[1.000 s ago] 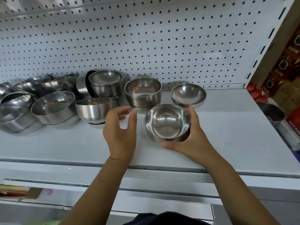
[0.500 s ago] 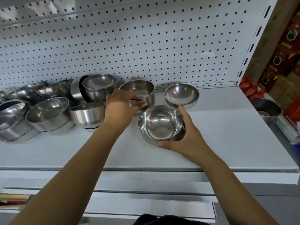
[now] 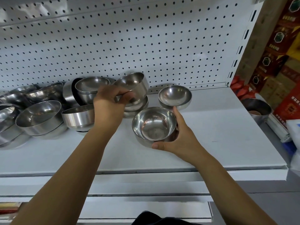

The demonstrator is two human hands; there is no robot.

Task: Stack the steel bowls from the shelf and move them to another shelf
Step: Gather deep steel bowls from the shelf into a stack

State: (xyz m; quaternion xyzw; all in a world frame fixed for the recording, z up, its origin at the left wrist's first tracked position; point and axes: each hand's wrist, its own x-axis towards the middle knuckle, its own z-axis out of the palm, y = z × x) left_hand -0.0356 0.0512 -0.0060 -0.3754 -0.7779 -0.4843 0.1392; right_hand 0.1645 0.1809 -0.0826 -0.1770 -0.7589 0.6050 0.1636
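Observation:
My right hand [image 3: 181, 137] grips a steel bowl [image 3: 154, 125] from its right side; the bowl sits on the white shelf [image 3: 219, 135]. My left hand [image 3: 110, 103] pinches the near rim of a taller steel bowl [image 3: 134, 85], which is tilted and lifted off another bowl [image 3: 138, 106] beneath it. A shallow round bowl [image 3: 175, 95] stands just behind my right hand. Several more steel bowls [image 3: 39, 117] crowd the shelf's left side, some stacked, some lying askew.
A white pegboard [image 3: 129, 46] backs the shelf. To the right stand red and brown cartons [image 3: 276, 62] and a steel pot [image 3: 258, 109] past the shelf's end. A lower shelf edge [image 3: 146, 181] runs below my arms.
My left hand reached back to the tall bowl, took its rim and tipped it up off the bowl below. My right hand kept hold of the front bowl.

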